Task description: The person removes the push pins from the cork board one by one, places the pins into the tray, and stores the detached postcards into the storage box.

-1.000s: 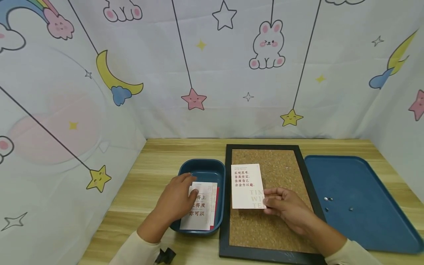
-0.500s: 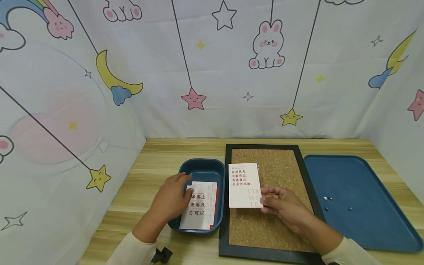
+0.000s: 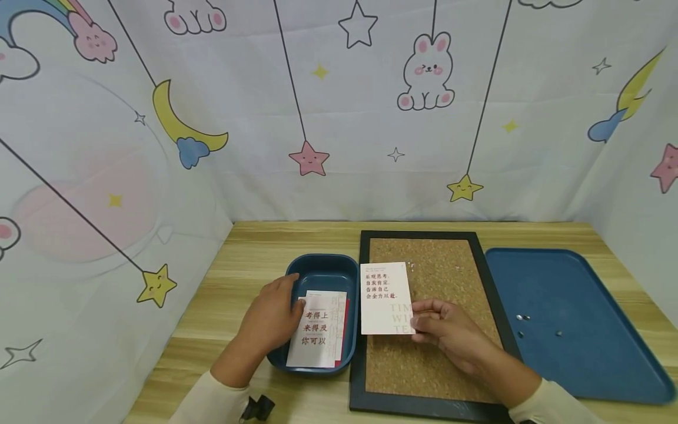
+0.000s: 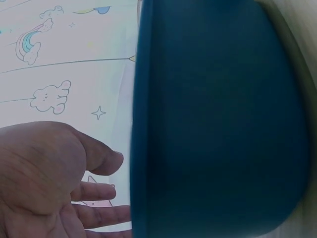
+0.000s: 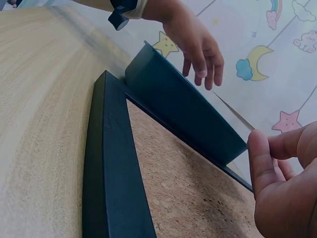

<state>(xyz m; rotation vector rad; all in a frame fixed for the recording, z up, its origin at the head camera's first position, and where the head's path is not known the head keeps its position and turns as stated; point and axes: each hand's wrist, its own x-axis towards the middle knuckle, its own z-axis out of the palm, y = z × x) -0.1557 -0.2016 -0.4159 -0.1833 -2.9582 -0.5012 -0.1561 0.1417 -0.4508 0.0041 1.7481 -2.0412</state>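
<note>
A white card with red and gold printing (image 3: pixel 385 294) is pinched at its lower right edge between the thumb and fingers of my right hand (image 3: pixel 450 333). It is held above the left part of a cork board (image 3: pixel 424 371). My left hand (image 3: pixel 269 321) hovers at the left rim of a blue bin (image 3: pixel 329 265), fingers loosely extended and holding nothing. Inside that bin lie more printed cards (image 3: pixel 312 347), with a red edge showing beneath. In the right wrist view the card (image 5: pixel 233 110) appears edge-on, above the bin (image 5: pixel 178 109).
The board's black frame (image 3: pixel 357 377) stands beside the bin. To its right, a blue tray (image 3: pixel 588 353) carries several small metallic pieces (image 3: pixel 521 318). Small shiny bits also show on the cork near the card's top. A patterned white curtain (image 3: pixel 360 194) backs the wooden table (image 3: pixel 254 259).
My right hand has shifted the card slightly left. My left hand has drawn back left from over the cards in the bin toward the rim, uncovering more of their print.
</note>
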